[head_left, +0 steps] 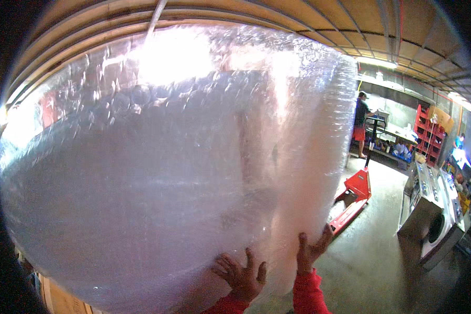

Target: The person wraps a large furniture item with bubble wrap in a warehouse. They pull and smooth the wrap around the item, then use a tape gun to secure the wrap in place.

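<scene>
A huge bulging mass of clear bubble wrap (183, 178) fills most of the view, shiny and glaring under the lights along its top. Whether it is a roll or covers some large object, I cannot tell. My left hand (240, 277) rests against its lower part with the fingers spread. At its lower right side, my right hand (311, 252) is raised with thumb and fingers apart, against or very close to the wrap. Red sleeves show on both my arms.
A red pallet jack (357, 186) stands on the concrete floor to the right. Kitchen-type metal appliances (424, 193) sit farther right. At the back, a person (360, 123) stands by a workbench near red crates (429, 133). Wooden boards (63, 297) show at lower left.
</scene>
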Demonstrator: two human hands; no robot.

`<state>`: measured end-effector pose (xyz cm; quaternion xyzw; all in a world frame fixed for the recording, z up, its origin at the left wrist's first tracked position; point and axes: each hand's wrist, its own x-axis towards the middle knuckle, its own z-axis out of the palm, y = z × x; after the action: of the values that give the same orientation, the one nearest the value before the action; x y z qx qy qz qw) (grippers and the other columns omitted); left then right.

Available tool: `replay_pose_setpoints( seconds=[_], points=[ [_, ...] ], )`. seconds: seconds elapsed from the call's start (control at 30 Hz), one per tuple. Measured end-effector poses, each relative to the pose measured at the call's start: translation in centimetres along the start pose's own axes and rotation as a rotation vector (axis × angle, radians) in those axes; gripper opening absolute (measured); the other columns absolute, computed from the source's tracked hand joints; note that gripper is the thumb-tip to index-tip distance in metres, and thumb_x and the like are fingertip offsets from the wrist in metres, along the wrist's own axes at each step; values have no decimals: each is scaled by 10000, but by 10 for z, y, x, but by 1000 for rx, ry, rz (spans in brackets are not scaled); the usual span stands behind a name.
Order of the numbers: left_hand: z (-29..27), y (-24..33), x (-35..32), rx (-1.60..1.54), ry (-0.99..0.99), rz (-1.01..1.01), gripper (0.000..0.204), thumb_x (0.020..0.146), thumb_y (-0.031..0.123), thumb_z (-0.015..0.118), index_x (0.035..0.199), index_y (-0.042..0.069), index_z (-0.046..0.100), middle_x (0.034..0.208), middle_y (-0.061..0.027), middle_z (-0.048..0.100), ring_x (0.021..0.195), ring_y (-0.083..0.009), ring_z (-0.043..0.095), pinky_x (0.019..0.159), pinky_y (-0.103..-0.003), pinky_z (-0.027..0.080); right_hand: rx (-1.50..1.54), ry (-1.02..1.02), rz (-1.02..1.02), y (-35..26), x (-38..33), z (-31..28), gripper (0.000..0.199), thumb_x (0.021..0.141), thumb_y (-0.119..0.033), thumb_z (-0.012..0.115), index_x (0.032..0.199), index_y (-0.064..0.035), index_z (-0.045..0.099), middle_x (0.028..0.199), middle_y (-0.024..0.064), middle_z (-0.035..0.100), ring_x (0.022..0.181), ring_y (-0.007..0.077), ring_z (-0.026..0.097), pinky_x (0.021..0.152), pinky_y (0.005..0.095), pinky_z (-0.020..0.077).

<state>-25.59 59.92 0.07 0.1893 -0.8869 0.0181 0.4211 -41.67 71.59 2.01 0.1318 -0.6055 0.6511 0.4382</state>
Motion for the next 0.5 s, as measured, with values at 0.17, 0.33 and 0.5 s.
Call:
replay_pose_setpoints(
  seconds=[0.17,0.33,0.5],
  points=[
    [-21,18,-6,-348,100,99,640,878,474,600,1383,108,456,1412,-333,313,1271,-559,272,1005,-692,197,-37,56,-128,36,-4,46,807,817,-476,744,1342,15,377,1259,161,454,1179,309,444,1027,459,341],
    [21,54,41,-811,45,426,621,854,434,652,1328,65,495,1331,-212,445,1174,-405,441,976,-559,322,121,-11,-51,28,-10,36,756,852,-504,681,1327,3,384,1272,137,443,1206,289,428,1034,450,336],
    [73,60,59,-608,309,237,639,852,466,655,1317,66,478,1234,-139,498,1128,-312,470,957,-475,349,509,-375,357,73,46,5,651,904,-504,605,1279,12,471,1207,112,550,1169,246,503,1013,406,379]
  ],
)
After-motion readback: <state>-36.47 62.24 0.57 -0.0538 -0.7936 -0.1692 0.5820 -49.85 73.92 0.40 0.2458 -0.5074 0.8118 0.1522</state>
